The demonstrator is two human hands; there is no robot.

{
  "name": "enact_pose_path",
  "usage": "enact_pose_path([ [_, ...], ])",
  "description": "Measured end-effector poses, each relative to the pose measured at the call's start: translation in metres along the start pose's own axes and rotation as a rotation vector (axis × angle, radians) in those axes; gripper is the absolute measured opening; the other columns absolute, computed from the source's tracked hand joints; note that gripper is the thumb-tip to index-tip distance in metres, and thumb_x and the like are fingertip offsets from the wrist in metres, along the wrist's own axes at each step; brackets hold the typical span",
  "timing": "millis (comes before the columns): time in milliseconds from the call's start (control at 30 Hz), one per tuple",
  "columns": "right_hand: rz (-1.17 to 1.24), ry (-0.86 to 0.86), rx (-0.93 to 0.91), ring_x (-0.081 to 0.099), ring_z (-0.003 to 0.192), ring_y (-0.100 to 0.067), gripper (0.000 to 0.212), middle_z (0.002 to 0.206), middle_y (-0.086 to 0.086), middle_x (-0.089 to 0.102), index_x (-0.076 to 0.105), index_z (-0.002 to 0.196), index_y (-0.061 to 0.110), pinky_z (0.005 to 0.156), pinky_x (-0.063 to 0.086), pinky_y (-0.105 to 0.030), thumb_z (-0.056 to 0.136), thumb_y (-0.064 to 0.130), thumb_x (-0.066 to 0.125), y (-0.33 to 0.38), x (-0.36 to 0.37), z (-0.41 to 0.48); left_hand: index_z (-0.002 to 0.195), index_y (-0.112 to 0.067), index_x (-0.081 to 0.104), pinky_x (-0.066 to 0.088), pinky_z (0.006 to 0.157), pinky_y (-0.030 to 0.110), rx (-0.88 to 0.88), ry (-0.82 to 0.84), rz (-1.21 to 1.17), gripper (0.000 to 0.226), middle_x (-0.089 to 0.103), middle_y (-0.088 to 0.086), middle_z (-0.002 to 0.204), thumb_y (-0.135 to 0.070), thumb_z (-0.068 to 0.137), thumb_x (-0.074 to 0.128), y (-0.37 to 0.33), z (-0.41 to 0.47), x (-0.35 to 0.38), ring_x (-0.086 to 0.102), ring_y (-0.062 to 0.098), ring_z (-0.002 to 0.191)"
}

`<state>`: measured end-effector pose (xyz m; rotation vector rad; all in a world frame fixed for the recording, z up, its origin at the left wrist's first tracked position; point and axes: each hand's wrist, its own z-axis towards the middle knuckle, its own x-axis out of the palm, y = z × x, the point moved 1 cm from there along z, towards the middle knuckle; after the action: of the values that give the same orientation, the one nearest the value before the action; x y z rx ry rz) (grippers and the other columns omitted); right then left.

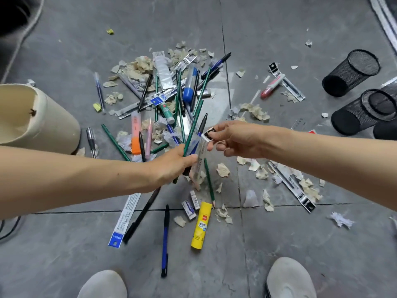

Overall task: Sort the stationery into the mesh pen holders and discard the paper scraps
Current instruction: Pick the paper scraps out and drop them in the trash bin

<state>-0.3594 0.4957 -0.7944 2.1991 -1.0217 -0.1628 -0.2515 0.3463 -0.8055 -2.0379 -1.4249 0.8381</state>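
A heap of pens, green pencils (pixel 178 100), highlighters, packaged refills and torn paper scraps (pixel 139 65) covers the grey tiled floor. My left hand (pixel 174 164) grips a bunch of green pencils and pens, lifted above the heap. My right hand (pixel 234 138) pinches the black-and-white top end of a clear refill packet (pixel 202 155) that hangs against the bunch. Black mesh pen holders lie on their sides at the right: one (pixel 350 73) further back, another (pixel 363 110) nearer. A yellow glue stick (pixel 200 225) lies near my feet.
A cream waste bin (pixel 36 119) lies tipped at the left. More refill packets (pixel 292 186), a red-capped pen (pixel 271 86), erasers (pixel 189 208) and a blue-black pen (pixel 165 241) are scattered around. My two grey shoes (pixel 290 278) stand at the bottom edge.
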Motion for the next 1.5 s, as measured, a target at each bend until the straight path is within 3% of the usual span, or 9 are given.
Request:
enact_pose_path([
  [367,0.091,-0.18,-0.048,0.035,0.045,-0.009,0.025,0.06,-0.003,0.045,0.042,0.081,0.014,0.037,0.031,-0.017,0.101,0.003,0.03,0.051,0.032,0.054,0.089,-0.012,0.062,0.039,0.083,0.029,0.043,-0.116,-0.155,0.014,0.064,0.009,0.098,-0.017,0.095,0.05,-0.016,0.027,-0.066,0.056,0.021,0.093],
  [500,0.11,-0.328,-0.103,0.049,0.052,-0.014,0.016,0.069,-0.01,0.053,0.046,0.114,0.009,0.039,0.044,-0.02,0.101,0.009,0.036,0.05,0.037,0.07,0.081,-0.015,0.054,0.04,0.075,0.032,0.01,-0.119,-0.109,0.016,0.057,0.004,0.076,-0.018,0.096,0.05,-0.01,0.039,-0.081,0.052,0.02,0.075],
  [567,-0.089,-0.397,-0.074,0.051,0.051,-0.014,0.021,0.073,-0.011,0.053,0.049,0.113,0.005,0.037,0.042,-0.02,0.099,0.021,0.046,0.037,0.033,0.075,0.08,-0.017,0.052,0.045,0.08,0.037,-0.031,-0.2,-0.043,0.016,0.058,0.008,0.079,-0.02,0.095,0.049,-0.002,0.052,-0.091,0.054,0.023,0.077],
  [667,-0.637,-0.328,-0.01,0.047,0.047,-0.011,0.023,0.064,-0.007,0.052,0.055,0.073,0.008,0.037,0.038,-0.017,0.089,0.023,0.063,0.012,0.036,0.075,0.094,-0.011,0.051,0.05,0.091,0.052,-0.091,-0.263,0.001,0.015,0.062,0.015,0.093,-0.025,0.094,0.047,0.01,0.07,-0.103,0.061,0.03,0.085],
  [833,-1.115,-0.194,0.09,0.049,0.051,-0.01,0.034,0.057,0.004,0.052,0.049,0.062,0.016,0.045,0.036,-0.02,0.08,0.033,0.073,-0.019,0.059,0.07,0.118,-0.005,0.048,0.05,0.076,0.037,-0.073,-0.376,0.235,0.029,0.057,0.016,0.112,-0.021,0.094,0.05,0.013,0.079,-0.096,0.058,0.028,0.094],
  [900,-1.209,-0.249,0.066,0.057,0.059,-0.016,0.029,0.059,0.004,0.051,0.05,0.064,0.015,0.051,0.044,-0.025,0.076,0.027,0.073,-0.025,0.065,0.069,0.121,-0.007,0.044,0.042,0.089,0.038,-0.066,-0.491,0.374,0.034,0.042,0.014,0.122,-0.013,0.088,0.052,0.012,0.078,-0.089,0.045,0.029,0.108],
  [1067,-1.103,-0.282,0.009,0.054,0.058,-0.016,0.018,0.062,0.0,0.054,0.052,0.071,0.013,0.051,0.042,-0.023,0.08,0.027,0.058,-0.02,0.06,0.056,0.123,-0.015,0.035,0.023,0.098,0.031,0.075,-0.637,0.592,0.052,0.029,0.008,0.124,-0.005,0.077,0.056,0.013,0.07,-0.077,0.03,0.025,0.115],
  [1333,-0.522,-0.528,-0.044,0.046,0.058,-0.013,0.009,0.072,-0.003,0.049,0.053,0.095,0.007,0.048,0.034,-0.022,0.096,0.014,0.048,0.006,0.022,0.057,0.115,-0.016,0.045,0.018,0.092,0.036,0.475,-0.412,1.134,0.05,0.026,0.007,0.13,0.003,0.069,0.051,0.028,0.053,-0.064,0.024,0.024,0.118],
  [1500,-0.645,-0.558,-0.203,0.056,0.069,-0.014,0.049,0.088,-0.005,0.055,0.033,0.137,0.009,0.058,0.047,-0.026,0.092,0.004,0.054,0.015,0.014,0.068,0.128,-0.006,0.035,0.013,0.109,0.042,0.358,-0.392,1.334,0.049,0.029,0.01,0.128,-0.002,0.079,0.036,0.027,0.055,-0.063,0.026,0.027,0.123],
])
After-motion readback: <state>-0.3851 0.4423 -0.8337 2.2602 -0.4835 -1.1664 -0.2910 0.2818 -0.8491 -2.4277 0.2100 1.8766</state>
